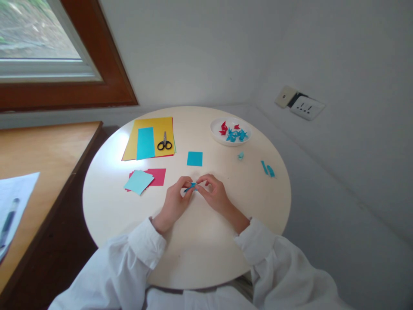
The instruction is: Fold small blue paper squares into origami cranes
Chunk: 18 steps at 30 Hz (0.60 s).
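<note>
A small piece of folded blue paper point(192, 185) is pinched between my two hands above the middle of the round white table point(200, 249). My left hand point(176, 199) grips its left side with thumb and fingers. On the other side, my right hand point(214, 194) has thumb and forefinger closed on the paper. My fingers hide part of the folds. Just beyond my hands lies a flat blue paper square point(194, 159). To the left, light blue squares point(139, 182) rest on pinkish-red squares point(158, 177).
Black-handled scissors point(164, 143) and a blue strip point(146, 143) lie on yellow sheets point(130, 148). A white dish point(214, 135) holds red and blue folded paper figures point(237, 135). Nearby are a pale folded piece point(240, 156) and blue scraps point(267, 168). A wooden desk point(48, 146) stands left.
</note>
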{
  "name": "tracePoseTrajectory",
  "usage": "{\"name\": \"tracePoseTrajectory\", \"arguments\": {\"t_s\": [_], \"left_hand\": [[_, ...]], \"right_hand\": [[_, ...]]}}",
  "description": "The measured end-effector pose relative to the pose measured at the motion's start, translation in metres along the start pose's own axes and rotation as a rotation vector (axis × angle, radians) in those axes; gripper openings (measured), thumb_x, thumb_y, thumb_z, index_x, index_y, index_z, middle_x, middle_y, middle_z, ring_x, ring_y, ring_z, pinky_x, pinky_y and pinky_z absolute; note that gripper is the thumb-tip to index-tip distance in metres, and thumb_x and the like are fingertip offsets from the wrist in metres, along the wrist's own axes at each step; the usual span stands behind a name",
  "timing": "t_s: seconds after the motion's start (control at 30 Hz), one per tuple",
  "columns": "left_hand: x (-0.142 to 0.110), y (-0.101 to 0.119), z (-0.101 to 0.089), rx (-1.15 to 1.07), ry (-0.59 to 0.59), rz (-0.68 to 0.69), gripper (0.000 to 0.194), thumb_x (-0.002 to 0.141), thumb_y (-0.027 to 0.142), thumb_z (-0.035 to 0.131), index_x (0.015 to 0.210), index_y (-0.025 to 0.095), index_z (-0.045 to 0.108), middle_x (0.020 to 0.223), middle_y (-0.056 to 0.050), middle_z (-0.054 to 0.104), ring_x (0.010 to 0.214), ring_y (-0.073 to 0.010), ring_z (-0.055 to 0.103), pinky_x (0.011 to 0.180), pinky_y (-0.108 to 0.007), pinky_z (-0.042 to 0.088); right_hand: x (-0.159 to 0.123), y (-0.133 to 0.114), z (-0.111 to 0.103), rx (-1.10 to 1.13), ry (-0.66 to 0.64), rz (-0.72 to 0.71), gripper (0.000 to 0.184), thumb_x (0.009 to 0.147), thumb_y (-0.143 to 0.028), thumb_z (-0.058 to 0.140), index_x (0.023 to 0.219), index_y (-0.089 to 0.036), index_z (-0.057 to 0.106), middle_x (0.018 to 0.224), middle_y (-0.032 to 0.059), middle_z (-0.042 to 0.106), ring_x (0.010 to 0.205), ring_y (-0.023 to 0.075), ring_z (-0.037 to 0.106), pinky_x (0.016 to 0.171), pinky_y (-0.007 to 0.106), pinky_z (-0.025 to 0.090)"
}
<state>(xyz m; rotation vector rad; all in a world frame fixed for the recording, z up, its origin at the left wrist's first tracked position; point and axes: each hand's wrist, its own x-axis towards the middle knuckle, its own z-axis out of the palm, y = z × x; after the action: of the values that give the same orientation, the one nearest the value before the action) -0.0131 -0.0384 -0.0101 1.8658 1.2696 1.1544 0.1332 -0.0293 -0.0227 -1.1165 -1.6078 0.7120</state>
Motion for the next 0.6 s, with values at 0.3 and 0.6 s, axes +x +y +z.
{"name": "tracePoseTrajectory", "arguments": {"t_s": [0.3, 0.6], "left_hand": [[-0.0001, 0.0022, 0.0009, -0.114, -0.017, -0.102, 0.014, 0.074, 0.024, 0.056, 0.084, 0.021, 0.048, 0.063, 0.004, 0.059, 0.059, -0.0112, 0.06, 0.058, -0.021, 0.046], [0.0002, 0.0059, 0.0005, -0.175, -0.03, -0.169, 0.012, 0.073, 0.025, 0.056, 0.083, 0.02, 0.051, 0.055, 0.005, 0.057, 0.054, -0.0106, 0.058, 0.052, -0.02, 0.043]], "right_hand": [[0.0021, -0.001, -0.0013, 0.027, -0.002, 0.053, 0.008, 0.073, -0.026, 0.059, 0.068, -0.019, 0.059, 0.068, 0.0007, 0.062, 0.065, 0.0139, 0.055, 0.06, 0.027, 0.043], [0.0032, -0.0042, -0.0021, 0.105, 0.03, 0.153, 0.011, 0.072, -0.028, 0.059, 0.065, -0.019, 0.06, 0.064, 0.0005, 0.062, 0.06, 0.0132, 0.054, 0.056, 0.025, 0.042]]}}
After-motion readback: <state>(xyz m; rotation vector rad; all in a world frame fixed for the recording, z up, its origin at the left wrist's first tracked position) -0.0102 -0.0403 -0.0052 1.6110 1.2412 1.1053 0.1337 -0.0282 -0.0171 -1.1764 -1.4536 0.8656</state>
